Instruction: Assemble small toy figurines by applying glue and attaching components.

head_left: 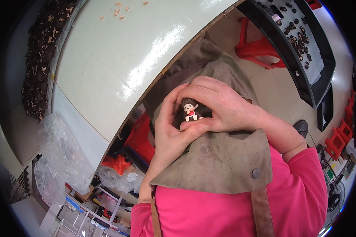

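Observation:
A small monkey-like doll figurine (pixel 190 111) with dark brown hair, a pale face and a red-and-white bib sits upright between my two hands, facing up toward me. My left hand (pixel 167 128) curls round its left side, the thumb stretched beneath it. From the right, my right hand (pixel 221 103) arches over it, with fingertips meeting those of the left hand above the figurine and the thumb just below its feet. Both hands are closed round it over my lap; the figurine's back and the exact fingertip contact are hidden.
A pale table (pixel 103 59) curves along the left, with several tiny tan pieces (pixel 116 12) on it. Brown figurine parts are heaped (pixel 39 63) beyond it. A black tray (pixel 304 85) of small brown parts, a red stool (pixel 257 49) and clear plastic bags (pixel 63 150) surround me.

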Motion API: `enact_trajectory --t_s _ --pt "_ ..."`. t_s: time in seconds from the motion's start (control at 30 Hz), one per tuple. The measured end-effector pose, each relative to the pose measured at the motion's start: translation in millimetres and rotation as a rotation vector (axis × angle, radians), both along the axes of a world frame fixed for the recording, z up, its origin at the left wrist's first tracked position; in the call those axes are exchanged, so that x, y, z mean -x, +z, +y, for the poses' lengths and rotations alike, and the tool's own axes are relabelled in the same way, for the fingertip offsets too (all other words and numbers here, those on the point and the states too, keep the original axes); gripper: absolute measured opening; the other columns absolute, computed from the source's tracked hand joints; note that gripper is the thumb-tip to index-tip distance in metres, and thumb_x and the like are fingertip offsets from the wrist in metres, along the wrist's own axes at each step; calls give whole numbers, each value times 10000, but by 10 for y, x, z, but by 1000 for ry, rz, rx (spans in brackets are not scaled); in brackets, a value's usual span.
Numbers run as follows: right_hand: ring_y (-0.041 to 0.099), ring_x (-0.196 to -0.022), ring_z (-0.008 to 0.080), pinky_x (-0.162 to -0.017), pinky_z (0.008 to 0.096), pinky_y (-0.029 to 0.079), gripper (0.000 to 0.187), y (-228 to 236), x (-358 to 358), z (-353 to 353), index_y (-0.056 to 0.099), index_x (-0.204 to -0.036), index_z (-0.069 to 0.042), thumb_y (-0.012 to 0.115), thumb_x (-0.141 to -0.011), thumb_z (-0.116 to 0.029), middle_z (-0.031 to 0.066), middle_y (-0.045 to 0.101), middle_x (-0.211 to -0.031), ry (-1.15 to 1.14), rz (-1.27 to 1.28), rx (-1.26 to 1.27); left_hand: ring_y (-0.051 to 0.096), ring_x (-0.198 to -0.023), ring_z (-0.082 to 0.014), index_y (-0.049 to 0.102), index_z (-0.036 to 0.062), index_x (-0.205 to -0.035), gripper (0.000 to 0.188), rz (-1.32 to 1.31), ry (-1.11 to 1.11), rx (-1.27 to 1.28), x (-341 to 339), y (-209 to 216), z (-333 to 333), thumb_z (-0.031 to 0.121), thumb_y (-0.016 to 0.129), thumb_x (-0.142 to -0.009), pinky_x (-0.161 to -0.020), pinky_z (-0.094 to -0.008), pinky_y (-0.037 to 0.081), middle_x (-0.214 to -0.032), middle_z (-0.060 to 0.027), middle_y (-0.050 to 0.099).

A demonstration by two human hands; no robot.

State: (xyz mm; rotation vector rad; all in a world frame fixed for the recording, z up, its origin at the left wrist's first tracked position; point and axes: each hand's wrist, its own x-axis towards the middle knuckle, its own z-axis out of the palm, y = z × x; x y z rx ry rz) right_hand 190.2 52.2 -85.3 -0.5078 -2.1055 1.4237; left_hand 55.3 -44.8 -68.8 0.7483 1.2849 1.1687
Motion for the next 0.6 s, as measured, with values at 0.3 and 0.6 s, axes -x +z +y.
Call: enact_trajectory --t_s 0.3,0.6 --pt "541 -769 283 -682 372 451 410 8 -46 17 571 -973 -50 757 -669 -252 88 536 -812 -25 -100 -143 509 -1011 -124 354 20 -1324 479 -372 211 250 -58 141 94 195 544 -920 -872 -259 420 -1146 -65 500" --pt "523 -767 255 -658 353 444 464 36 -55 26 589 -990 -72 780 -645 -316 70 504 -814 -95 -122 -99 561 -931 -151 341 42 -1344 489 -612 215 246 -42 61 81 212 535 -929 -836 -290 485 -1126 -86 525"
